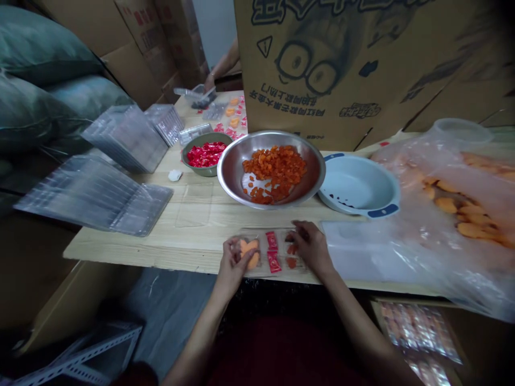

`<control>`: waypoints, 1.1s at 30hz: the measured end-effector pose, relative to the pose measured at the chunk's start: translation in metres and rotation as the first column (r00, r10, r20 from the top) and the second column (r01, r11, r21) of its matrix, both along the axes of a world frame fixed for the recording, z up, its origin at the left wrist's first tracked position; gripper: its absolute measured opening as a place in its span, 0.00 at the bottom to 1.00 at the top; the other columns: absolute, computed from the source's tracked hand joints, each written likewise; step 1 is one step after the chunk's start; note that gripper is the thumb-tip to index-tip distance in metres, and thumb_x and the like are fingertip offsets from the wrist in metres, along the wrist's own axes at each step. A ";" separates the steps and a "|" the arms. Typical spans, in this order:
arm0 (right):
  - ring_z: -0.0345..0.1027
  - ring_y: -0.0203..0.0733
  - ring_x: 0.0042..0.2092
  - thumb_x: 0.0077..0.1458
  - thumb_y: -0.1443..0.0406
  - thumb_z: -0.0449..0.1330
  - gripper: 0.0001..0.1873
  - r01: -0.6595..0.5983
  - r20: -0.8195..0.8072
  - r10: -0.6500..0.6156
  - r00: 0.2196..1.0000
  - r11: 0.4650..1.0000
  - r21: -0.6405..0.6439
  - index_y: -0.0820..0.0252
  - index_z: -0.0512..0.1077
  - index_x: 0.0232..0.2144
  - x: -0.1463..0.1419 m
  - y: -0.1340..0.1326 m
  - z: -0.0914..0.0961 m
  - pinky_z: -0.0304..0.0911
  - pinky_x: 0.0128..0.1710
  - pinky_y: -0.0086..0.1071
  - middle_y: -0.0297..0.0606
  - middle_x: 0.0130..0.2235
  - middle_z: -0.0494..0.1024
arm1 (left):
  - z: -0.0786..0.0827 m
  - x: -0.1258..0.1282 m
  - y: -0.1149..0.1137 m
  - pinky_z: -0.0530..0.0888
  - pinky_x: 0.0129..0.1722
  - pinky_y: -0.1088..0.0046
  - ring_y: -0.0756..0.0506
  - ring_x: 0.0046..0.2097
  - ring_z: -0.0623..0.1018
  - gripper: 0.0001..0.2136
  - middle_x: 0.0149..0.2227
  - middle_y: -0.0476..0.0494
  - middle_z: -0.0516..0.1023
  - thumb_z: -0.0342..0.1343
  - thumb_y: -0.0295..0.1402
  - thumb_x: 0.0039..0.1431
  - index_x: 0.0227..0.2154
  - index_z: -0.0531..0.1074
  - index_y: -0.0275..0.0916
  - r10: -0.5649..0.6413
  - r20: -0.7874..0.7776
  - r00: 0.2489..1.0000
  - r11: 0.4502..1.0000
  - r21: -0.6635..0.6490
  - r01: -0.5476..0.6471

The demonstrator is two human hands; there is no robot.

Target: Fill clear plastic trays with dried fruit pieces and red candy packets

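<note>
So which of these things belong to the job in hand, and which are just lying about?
Likely the job:
Tray, with left hand and right hand at its ends
Red packets in the green bowl
Orange pieces in the steel bowl
Bag of orange slices
Clear tray stacks

Probably just lying about:
White wad
Sacks
Big carton

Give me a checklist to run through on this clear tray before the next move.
1. Left hand at the clear tray's left end, thumb over the orange pieces: ok.
2. Two red packets in the tray's middle: ok.
3. Right hand at the tray's right end: ok; whether its fingers grip anything: cannot tell.
4. Metal bowl stocked: ok, many orange-red pieces.
5. Green bowl stocked: ok, full of red packets.
6. Blue basin stocked: not ok, only a few dark bits show.
</note>
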State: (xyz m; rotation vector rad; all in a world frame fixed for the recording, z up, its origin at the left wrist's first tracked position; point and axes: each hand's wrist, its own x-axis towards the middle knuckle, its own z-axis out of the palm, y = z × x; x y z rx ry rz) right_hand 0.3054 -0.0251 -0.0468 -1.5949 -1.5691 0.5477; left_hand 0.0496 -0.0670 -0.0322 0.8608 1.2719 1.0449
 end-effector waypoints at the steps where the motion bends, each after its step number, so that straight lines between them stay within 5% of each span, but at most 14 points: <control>1: 0.71 0.45 0.35 0.60 0.57 0.59 0.20 0.006 -0.015 -0.006 1.000 1.000 -0.004 0.64 0.77 0.48 -0.002 0.000 0.000 0.69 0.40 0.41 0.44 0.39 0.76 | 0.001 0.004 -0.006 0.78 0.46 0.64 0.43 0.44 0.83 0.31 0.48 0.41 0.81 0.73 0.41 0.52 0.54 0.63 0.43 0.012 0.148 0.989 0.997 -0.076 0.000; 5: 0.73 0.49 0.41 0.61 0.57 0.59 0.20 -0.002 0.020 0.002 1.000 1.000 0.008 0.62 0.77 0.50 -0.006 -0.009 0.012 0.71 0.46 0.45 0.47 0.44 0.77 | 0.001 0.014 -0.022 0.82 0.46 0.61 0.39 0.46 0.85 0.31 0.51 0.36 0.83 0.76 0.35 0.48 0.53 0.69 0.40 -0.001 0.404 0.915 0.973 -0.210 0.094; 9: 0.70 0.55 0.55 0.66 0.57 0.58 0.20 -0.011 0.197 -0.006 0.980 0.996 0.088 0.55 0.73 0.56 0.008 -0.043 0.035 0.67 0.58 0.50 0.49 0.54 0.74 | -0.006 0.012 -0.022 0.83 0.48 0.64 0.39 0.49 0.85 0.27 0.51 0.37 0.84 0.76 0.31 0.47 0.50 0.74 0.38 0.124 0.422 0.898 0.972 -0.234 -0.024; 14: 0.72 0.57 0.44 0.66 0.58 0.57 0.12 0.197 0.569 -0.141 0.810 0.980 -0.037 0.59 0.74 0.43 0.041 -0.084 0.037 0.71 0.42 0.46 0.50 0.44 0.75 | -0.011 0.007 -0.014 0.83 0.52 0.61 0.39 0.50 0.85 0.24 0.49 0.39 0.85 0.74 0.27 0.49 0.49 0.74 0.39 0.227 0.434 0.872 0.956 -0.269 -0.115; 18: 0.74 0.54 0.43 0.61 0.68 0.56 0.06 0.282 0.692 -0.103 0.715 0.948 -0.149 0.60 0.74 0.37 0.053 -0.081 0.030 0.67 0.35 0.38 0.49 0.40 0.77 | -0.007 0.010 -0.012 0.81 0.56 0.58 0.39 0.51 0.85 0.22 0.48 0.39 0.85 0.73 0.26 0.50 0.48 0.74 0.39 0.221 0.449 0.866 0.956 -0.276 -0.100; 28: 0.66 0.38 0.27 0.50 0.72 0.62 0.11 0.183 0.324 -0.052 0.945 0.904 -0.388 0.58 0.70 0.19 0.090 -0.057 0.048 0.57 0.29 0.30 0.32 0.22 0.72 | -0.011 0.014 -0.014 0.82 0.55 0.59 0.40 0.51 0.85 0.23 0.49 0.39 0.85 0.72 0.26 0.51 0.51 0.75 0.39 0.223 0.467 0.856 0.954 -0.286 -0.093; 33: 0.63 0.35 0.24 0.49 0.60 0.65 0.11 0.120 0.086 -0.092 0.992 0.901 -0.418 0.59 0.71 0.21 0.106 -0.058 0.048 0.60 0.27 0.29 0.30 0.21 0.73 | -0.010 0.021 -0.017 0.82 0.54 0.64 0.42 0.50 0.85 0.23 0.48 0.42 0.85 0.73 0.27 0.51 0.50 0.75 0.39 0.231 0.487 0.842 0.951 -0.297 -0.089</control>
